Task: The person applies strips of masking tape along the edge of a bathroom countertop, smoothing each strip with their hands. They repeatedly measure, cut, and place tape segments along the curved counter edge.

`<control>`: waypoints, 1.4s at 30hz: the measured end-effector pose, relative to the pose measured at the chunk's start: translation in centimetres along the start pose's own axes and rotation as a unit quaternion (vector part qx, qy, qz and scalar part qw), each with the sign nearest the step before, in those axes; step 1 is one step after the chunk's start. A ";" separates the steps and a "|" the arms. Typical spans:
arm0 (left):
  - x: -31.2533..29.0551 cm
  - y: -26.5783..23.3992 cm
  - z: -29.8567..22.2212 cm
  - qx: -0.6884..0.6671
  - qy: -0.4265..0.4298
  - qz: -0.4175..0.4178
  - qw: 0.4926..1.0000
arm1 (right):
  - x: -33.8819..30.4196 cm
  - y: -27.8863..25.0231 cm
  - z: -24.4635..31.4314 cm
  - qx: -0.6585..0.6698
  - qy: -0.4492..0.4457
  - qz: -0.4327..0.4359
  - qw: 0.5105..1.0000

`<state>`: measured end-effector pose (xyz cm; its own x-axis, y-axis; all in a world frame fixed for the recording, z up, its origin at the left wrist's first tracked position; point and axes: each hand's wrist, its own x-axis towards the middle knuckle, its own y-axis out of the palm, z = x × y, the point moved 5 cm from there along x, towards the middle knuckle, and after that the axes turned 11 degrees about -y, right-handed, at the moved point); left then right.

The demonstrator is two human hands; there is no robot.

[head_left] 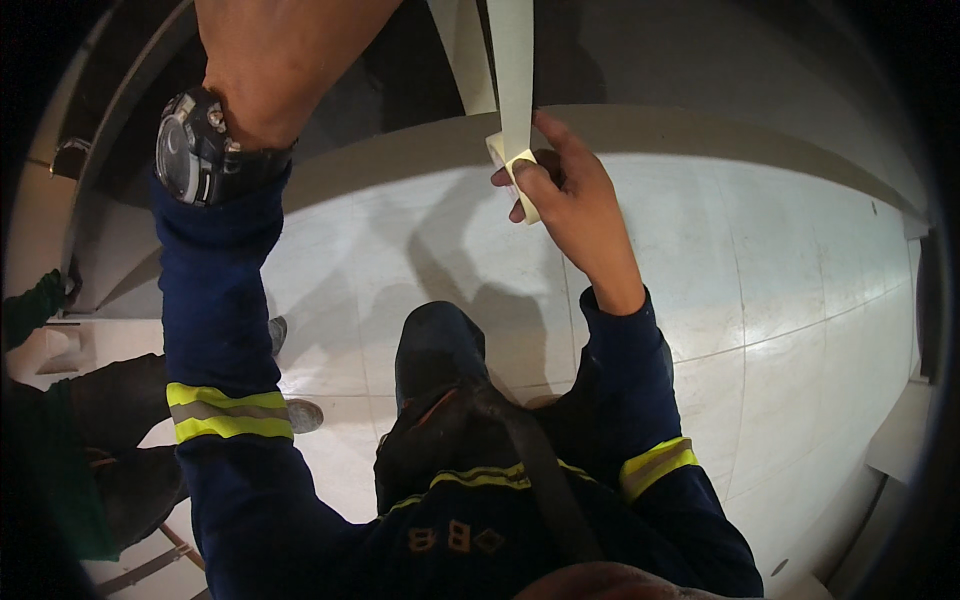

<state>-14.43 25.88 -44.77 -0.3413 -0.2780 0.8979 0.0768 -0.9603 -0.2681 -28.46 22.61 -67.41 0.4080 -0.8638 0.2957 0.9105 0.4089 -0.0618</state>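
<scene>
My right hand (575, 200) is closed on a roll of pale masking tape (527, 200), its fingers and thumb wrapped around the roll. From the roll a strip of tape (514, 70) runs up and out past the top edge. A second pale band (465, 50) shows just left of that strip. My left hand (295, 50) is raised at the top; the wrist and lower hand show, while its fingers lie beyond the picture's edge. A bulky black watch (195, 148) sits on that wrist.
Ahead of me a dark surface with a curved edge (680, 135) crosses the view. Below lies a pale tiled floor (660, 320). At the left another person stands close, with a green sleeve (35, 310), dark trousers (125, 405) and a grey shoe (304, 415).
</scene>
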 end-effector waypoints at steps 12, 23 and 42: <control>-0.2 0.1 0.1 -0.009 0.014 0.013 1.000 | 1.4 1.7 -2.0 0.070 -0.005 -0.059 0.996; 0.8 0.8 -0.5 0.024 0.032 0.023 0.999 | 1.7 1.0 -2.5 0.079 -0.015 -0.056 0.995; 0.3 1.1 -0.1 -0.078 0.057 0.087 0.991 | 1.8 0.7 -3.7 0.067 -0.023 -0.087 0.994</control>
<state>-14.54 24.76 -44.85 -0.4405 -0.4258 0.7904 0.0006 -0.8805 -0.4741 -26.83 20.25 -70.46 0.2391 -0.9117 0.3342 0.9484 0.2930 0.1208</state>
